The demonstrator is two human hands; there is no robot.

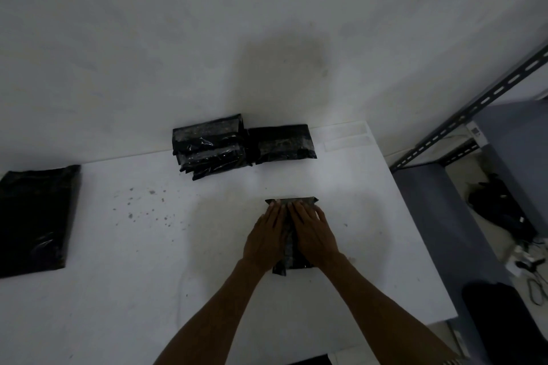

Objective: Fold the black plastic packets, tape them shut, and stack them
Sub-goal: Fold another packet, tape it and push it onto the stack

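Just right of the frame's centre, a folded black plastic packet (292,202) lies on the white counter (148,261), its long side running away from the person. Both hands press flat on top of it. The left hand (264,235) covers its left half and the right hand (315,235) its right half, leaving a narrow strip of black plastic showing between them. The fingers (274,212) of each hand are straight and held close together, their tips near the packet's far edge.

At the upper middle of the frame, against the wall, sits a stack of folded packets (209,148), with a single folded packet (281,144) touching its right side. A flat pile of unfolded black packets (35,219) lies at the left edge. Two clear tape strips (345,136) stick to the counter's far right corner. A slotted metal shelf frame (474,108) stands at the right.
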